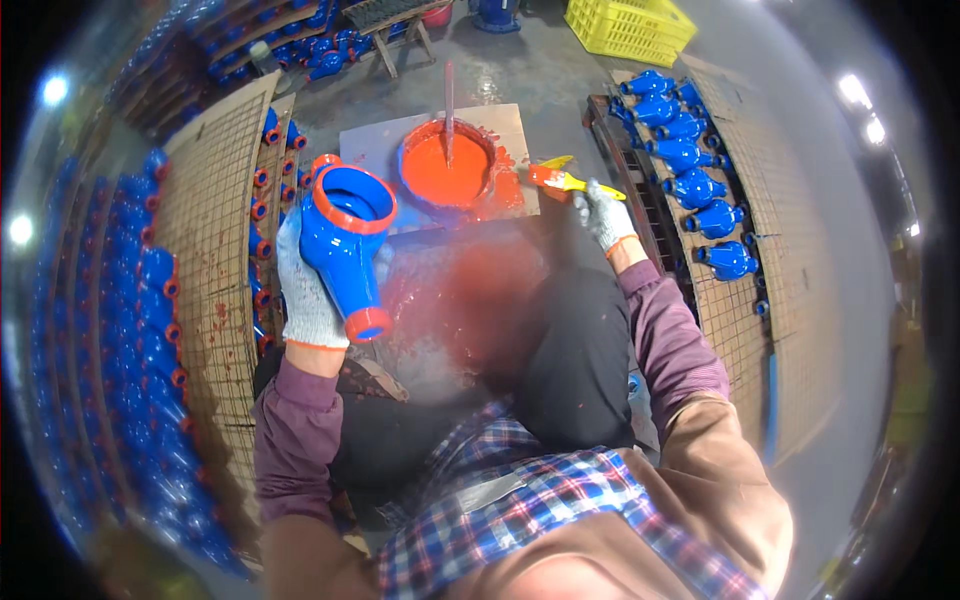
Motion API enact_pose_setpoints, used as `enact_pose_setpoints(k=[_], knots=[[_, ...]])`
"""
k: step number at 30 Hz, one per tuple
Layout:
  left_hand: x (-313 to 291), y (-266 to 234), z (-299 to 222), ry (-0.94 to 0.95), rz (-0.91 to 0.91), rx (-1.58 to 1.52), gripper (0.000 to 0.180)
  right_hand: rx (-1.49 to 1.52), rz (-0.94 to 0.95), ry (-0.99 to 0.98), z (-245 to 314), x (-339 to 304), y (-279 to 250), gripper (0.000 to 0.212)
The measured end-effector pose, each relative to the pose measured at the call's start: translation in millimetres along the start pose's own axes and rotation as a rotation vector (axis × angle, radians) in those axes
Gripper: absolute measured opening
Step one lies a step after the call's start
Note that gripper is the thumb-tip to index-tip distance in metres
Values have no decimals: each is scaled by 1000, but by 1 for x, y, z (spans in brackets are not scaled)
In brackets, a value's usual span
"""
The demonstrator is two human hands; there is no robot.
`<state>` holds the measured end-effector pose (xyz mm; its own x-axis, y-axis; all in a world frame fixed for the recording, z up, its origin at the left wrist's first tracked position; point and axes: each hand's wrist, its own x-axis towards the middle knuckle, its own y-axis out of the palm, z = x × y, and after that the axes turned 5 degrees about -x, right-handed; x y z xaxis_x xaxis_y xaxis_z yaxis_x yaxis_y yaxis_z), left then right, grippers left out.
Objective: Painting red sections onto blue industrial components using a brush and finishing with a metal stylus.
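A blue valve body (338, 246) with orange-red rims is held in my left hand (305, 285), which wears a white knit glove and is closed round its side. The wide round opening faces up and a narrower red-rimmed end points toward me. My gloved right hand (606, 218) grips a paintbrush (575, 183) by its yellow handle, and its bristles are coated in orange-red paint. Between the hands, farther off, stands a bucket (402, 180) of orange-red paint (447, 172). A stick (449, 100) stands upright in the paint.
The bucket rests on paint-splashed cardboard (370, 150). Left, a mesh-topped rack (205, 220) stands beside rows of red-rimmed blue valve bodies (140, 330). On the right rack, plain blue valve bodies (695, 187) lie on cardboard. A yellow crate (630, 30) and a small bench (395, 20) stand farther back.
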<state>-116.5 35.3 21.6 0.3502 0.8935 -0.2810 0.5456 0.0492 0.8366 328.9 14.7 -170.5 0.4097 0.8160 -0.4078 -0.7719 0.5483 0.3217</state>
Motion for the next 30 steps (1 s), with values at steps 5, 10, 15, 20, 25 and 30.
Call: enact_pose_setpoints(k=[5, 10, 15, 20, 25, 30], knots=[[12, 1, 4, -57, -48, 17, 54, 68, 79, 63, -25, 28, 20, 23], [8, 3, 6, -55, -146, 219, 84, 86, 78, 69, -27, 19, 43, 18], [-3, 30, 3, -491, 170, 183, 73, -262, 39, 141, 7, -51, -28, 25], [7, 74, 42, -537, 351, 56, 73, -541, 46, -17, 53, -162, -168, 27], [26, 80, 83, -636, 424, -43, 71, -362, -227, 271, 57, -280, -244, 21], [52, 72, 80, -830, 353, -78, 77, -552, -231, 544, -26, -368, -264, 26]])
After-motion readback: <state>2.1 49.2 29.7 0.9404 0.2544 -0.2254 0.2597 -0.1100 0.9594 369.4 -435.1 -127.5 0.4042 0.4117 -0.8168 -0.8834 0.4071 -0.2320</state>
